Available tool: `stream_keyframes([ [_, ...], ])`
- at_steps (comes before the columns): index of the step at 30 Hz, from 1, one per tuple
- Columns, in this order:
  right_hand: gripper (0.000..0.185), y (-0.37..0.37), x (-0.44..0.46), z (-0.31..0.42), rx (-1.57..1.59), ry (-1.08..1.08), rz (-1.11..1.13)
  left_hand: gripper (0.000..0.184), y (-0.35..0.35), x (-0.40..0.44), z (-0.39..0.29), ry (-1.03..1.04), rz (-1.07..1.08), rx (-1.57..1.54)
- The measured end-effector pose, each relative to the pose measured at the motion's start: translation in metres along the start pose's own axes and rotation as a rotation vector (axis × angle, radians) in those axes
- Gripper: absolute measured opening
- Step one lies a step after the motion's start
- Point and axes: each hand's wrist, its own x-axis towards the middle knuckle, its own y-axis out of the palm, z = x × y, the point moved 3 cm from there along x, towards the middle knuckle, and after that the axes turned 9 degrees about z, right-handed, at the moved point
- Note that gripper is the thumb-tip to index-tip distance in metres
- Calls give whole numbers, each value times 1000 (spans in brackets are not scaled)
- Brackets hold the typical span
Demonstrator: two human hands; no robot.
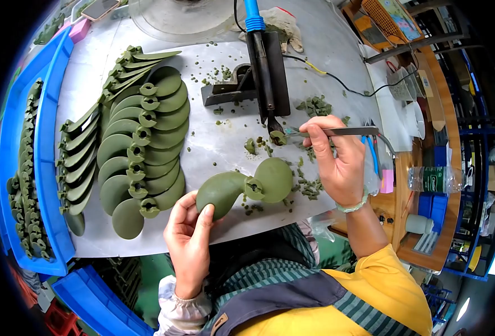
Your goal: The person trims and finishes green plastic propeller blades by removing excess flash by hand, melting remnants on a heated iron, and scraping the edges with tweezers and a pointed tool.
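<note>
My left hand [188,238] pinches one blade of a dark green two-bladed plastic propeller [275,180] near the table's front edge. My right hand [337,159] is closed on a slim grey tool [351,131] that looks like tweezers. Its tip points left, close to a small green plastic piece [278,138] under the dark tip of a soldering iron [268,78]. Whether the tool touches that piece, I cannot tell. The blue-handled iron points down in a black metal stand [230,87]. Green scraps [309,187] lie around the propeller and the iron's tip.
Overlapping rows of green propellers [169,112] cover the left of the table [225,143]. A blue crate [57,168] holding more green parts stands at the far left. Cables run behind the iron. Pliers [372,154] and a plastic bottle [435,179] are at the right.
</note>
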Motion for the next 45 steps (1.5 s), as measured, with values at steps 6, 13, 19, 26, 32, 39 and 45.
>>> stream_keyframes([
  [6,7,2,1,0,45,-22,-53,30,1,5,2,-7,7,12],
  [13,7,2,1,0,42,-18,-52,31,3,8,3,-8,6,8],
  [19,7,2,1,-1,48,-18,-55,31,3,8,4,-6,4,13],
  [26,8,2,2,1,39,-15,-54,32,2,9,3,-21,32,-4],
  [32,8,3,2,-1,39,-14,-55,32,1,9,3,-30,40,-18],
  [39,5,1,0,5,96,24,-59,32,1,9,3,-28,42,-19],
  [45,4,-1,-11,24,202,-2,15,32,1,8,4,-17,29,-28],
])
